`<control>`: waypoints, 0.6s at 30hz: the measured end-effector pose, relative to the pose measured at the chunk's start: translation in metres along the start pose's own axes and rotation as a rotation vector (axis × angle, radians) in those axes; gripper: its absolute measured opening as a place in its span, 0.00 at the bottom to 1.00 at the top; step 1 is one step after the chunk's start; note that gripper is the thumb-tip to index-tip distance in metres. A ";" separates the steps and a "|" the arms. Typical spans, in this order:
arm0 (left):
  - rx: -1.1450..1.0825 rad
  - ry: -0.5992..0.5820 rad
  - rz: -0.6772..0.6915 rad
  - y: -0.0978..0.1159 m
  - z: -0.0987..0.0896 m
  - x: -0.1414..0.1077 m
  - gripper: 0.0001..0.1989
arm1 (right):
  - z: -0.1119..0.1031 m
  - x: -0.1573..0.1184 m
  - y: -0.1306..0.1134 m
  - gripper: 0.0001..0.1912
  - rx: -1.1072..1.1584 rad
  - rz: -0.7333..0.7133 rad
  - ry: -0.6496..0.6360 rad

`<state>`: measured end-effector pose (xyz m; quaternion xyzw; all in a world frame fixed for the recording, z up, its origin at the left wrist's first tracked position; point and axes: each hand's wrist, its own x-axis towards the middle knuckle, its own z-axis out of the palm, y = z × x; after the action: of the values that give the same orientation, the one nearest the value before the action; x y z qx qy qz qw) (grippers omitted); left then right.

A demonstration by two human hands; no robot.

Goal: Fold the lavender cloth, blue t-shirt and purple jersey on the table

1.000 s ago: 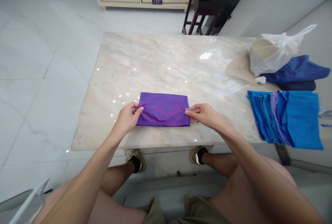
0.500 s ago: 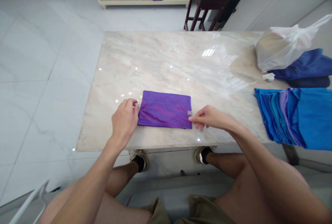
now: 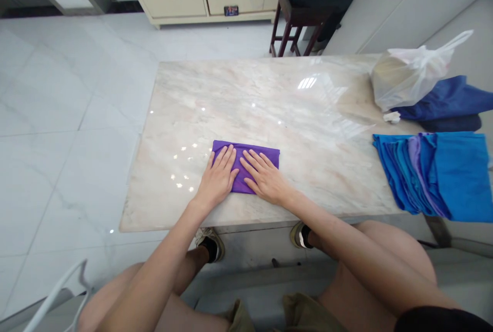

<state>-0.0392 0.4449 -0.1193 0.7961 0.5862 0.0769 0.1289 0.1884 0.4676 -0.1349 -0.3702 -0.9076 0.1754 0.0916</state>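
A folded purple cloth [image 3: 240, 168], rectangular and flat, lies near the front edge of the marble table [image 3: 246, 85]. Across its left part my left hand [image 3: 219, 175] rests palm down, fingers stretched out. My right hand [image 3: 265, 178] lies flat on the right part with its fingers spread. Between the two hands a strip of purple fabric shows, and its far edge stays visible. The small grey mark at the cloth's right side is now covered by my right hand.
At the table's right lies a stack of folded blue and purple cloths [image 3: 462, 175]. Behind it are a dark blue cloth [image 3: 442, 98], a tied white plastic bag [image 3: 404, 78] and a crumpled white tissue [image 3: 392, 117]. Beyond the table, a person sits on a dark stool [image 3: 296, 14] near a cream cabinet [image 3: 173, 2].
Both hands have moved inward from the cloth's side edges and now press flat on top of it, fingers extended. The camera view has shifted slightly.
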 end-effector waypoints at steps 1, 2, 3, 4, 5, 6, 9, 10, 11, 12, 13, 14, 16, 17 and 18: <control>-0.007 0.019 -0.048 -0.004 -0.004 -0.001 0.32 | 0.000 -0.001 0.002 0.35 0.000 -0.002 -0.009; -0.018 0.045 -0.099 -0.008 -0.009 -0.002 0.31 | -0.001 -0.001 0.004 0.35 0.001 -0.006 -0.015; -0.037 0.077 -0.151 -0.010 -0.012 -0.004 0.30 | -0.004 -0.001 0.008 0.34 0.003 -0.007 -0.018; -0.066 0.111 -0.202 -0.013 -0.015 -0.006 0.28 | -0.007 -0.001 0.012 0.34 0.004 -0.004 -0.018; -0.110 0.140 -0.246 -0.014 -0.018 -0.009 0.25 | -0.011 0.000 0.016 0.34 0.001 0.004 -0.016; -0.169 0.159 -0.285 -0.015 -0.019 -0.012 0.22 | -0.016 0.000 0.021 0.33 -0.006 0.017 -0.011; -0.459 0.085 -0.386 -0.018 -0.021 -0.020 0.13 | -0.034 0.003 0.030 0.28 -0.025 0.063 0.050; -0.572 0.025 -0.424 -0.019 -0.023 -0.022 0.10 | -0.039 0.004 0.030 0.25 -0.018 0.058 0.084; -0.666 -0.034 -0.466 -0.021 -0.025 -0.024 0.08 | -0.042 0.005 0.028 0.22 -0.001 0.033 0.117; -0.729 -0.080 -0.511 -0.022 -0.027 -0.026 0.06 | -0.044 0.006 0.024 0.19 0.026 -0.014 0.141; -0.758 -0.110 -0.552 -0.024 -0.029 -0.027 0.04 | -0.045 0.007 0.018 0.17 0.056 -0.078 0.150; -0.758 -0.127 -0.586 -0.026 -0.031 -0.029 0.04 | -0.043 0.008 0.012 0.15 0.081 -0.155 0.141; -0.735 -0.165 -0.619 -0.028 -0.034 -0.031 0.06 | -0.035 0.008 -0.002 0.18 0.101 -0.310 0.089; -0.741 -0.193 -0.618 -0.028 -0.034 -0.033 0.07 | -0.030 0.007 -0.007 0.20 0.096 -0.372 0.061; -0.761 -0.225 -0.614 -0.027 -0.033 -0.034 0.09 | -0.024 0.007 -0.012 0.22 0.084 -0.416 0.040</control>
<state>-0.0835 0.4239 -0.0946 0.4869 0.7063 0.1574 0.4891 0.1829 0.4706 -0.1079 -0.1741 -0.9544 0.1830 0.1592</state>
